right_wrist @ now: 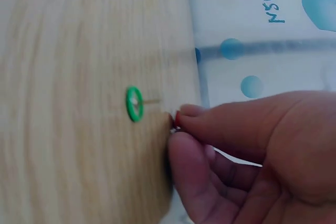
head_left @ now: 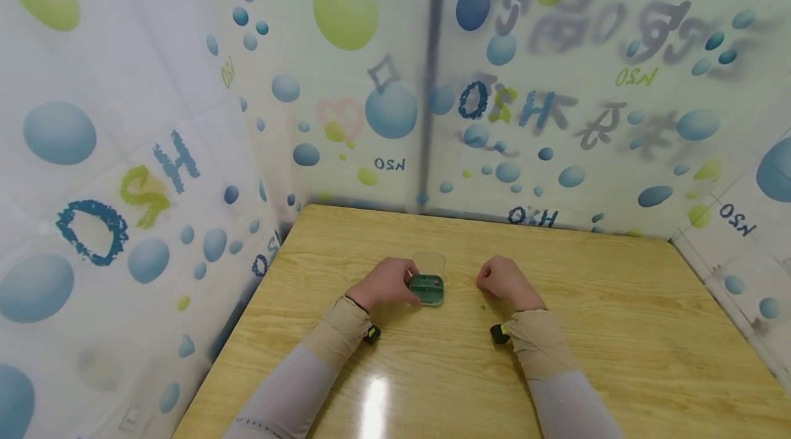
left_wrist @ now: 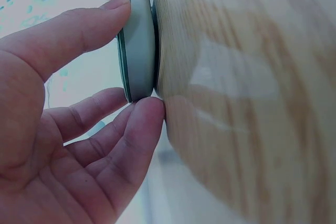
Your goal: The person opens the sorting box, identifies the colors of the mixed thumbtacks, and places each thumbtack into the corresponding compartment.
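- Your left hand [head_left: 386, 282] steadies the small green compartment box [head_left: 427, 290] at lower centre of the head view; in the left wrist view thumb and fingers [left_wrist: 144, 124] touch its edge from both sides.
- The box [left_wrist: 137, 38] rests on the wooden table [head_left: 618, 329], its clear lid [head_left: 429, 262] open behind it. A red bead [head_left: 437, 282] sits in one compartment.
- Your right hand [head_left: 503, 282] rests just right of the box, apart from it. The right wrist view shows thumb and forefinger pinching a tiny red bead [right_wrist: 177, 119] at the table surface.
- A green ring bead [right_wrist: 134, 103] lies on the table just beside those fingertips, not touching them.
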Demonstrator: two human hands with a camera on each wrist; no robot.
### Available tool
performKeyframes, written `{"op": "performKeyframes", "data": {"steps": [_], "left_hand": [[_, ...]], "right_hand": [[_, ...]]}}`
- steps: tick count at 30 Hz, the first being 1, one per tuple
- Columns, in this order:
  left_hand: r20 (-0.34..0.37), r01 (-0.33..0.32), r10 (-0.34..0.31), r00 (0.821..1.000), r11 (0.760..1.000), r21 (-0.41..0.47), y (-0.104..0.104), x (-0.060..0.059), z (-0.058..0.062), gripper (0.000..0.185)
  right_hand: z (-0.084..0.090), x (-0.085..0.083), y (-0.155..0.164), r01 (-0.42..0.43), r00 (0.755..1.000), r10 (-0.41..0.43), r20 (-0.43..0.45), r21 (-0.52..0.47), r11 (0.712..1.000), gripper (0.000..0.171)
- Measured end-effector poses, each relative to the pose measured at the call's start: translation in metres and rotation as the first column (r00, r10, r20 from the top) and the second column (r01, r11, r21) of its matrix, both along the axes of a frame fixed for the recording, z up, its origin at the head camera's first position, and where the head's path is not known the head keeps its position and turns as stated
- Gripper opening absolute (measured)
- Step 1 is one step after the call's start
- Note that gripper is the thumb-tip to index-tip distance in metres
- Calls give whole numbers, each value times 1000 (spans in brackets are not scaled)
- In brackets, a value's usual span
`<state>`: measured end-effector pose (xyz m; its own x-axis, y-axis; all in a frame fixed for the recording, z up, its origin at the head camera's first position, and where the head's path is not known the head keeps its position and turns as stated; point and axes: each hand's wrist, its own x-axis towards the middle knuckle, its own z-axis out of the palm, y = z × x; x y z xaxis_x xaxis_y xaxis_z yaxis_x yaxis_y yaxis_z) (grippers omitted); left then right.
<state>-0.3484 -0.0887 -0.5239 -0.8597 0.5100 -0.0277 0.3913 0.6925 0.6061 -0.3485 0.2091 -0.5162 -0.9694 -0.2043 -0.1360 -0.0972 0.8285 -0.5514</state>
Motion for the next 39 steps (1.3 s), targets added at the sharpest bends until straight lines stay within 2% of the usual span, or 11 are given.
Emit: {"op": "performKeyframes", "data": {"steps": [7, 11, 17, 20, 22, 25, 31, 39], "left_hand": [[-5, 5, -5, 1000, 1000, 11, 1, -2, -1, 58], [18, -1, 1, 1000, 1000, 20, 0, 0, 1, 58], [21, 0, 0, 1000, 1000, 29, 0, -1, -1, 58], [20, 3, -3, 1000, 1000, 29, -1, -2, -2, 58], [19, 2, -3, 1000, 1000, 28, 0, -3, -2, 58], [16, 0, -1, 1000, 1000, 24, 0, -4, -3, 58], [17, -1, 1, 1000, 1000, 23, -1, -3, -3, 58], [16, 2, -2, 1000, 999, 38, -1, -2, -3, 57]], "right_hand": [[-7, -2, 0, 84, 996, -86, -23, -75, 994, 22], [-14, -4, -1, 154, 987, -160, -30, -158, 975, 19], [-26, -9, 0, 231, 968, -250, -24, -311, 922, 20], [-31, -13, 2, 246, 963, -270, -2, -402, 882, 22], [-34, -15, 3, 258, 960, -280, 27, -475, 841, 23], [-35, -18, 4, 291, 950, -302, 84, -591, 752, 24], [-37, -20, 7, 318, 941, -296, 163, -722, 614, 30], [-40, -21, 13, 379, 907, -325, 266, -853, 360, 34]]}}
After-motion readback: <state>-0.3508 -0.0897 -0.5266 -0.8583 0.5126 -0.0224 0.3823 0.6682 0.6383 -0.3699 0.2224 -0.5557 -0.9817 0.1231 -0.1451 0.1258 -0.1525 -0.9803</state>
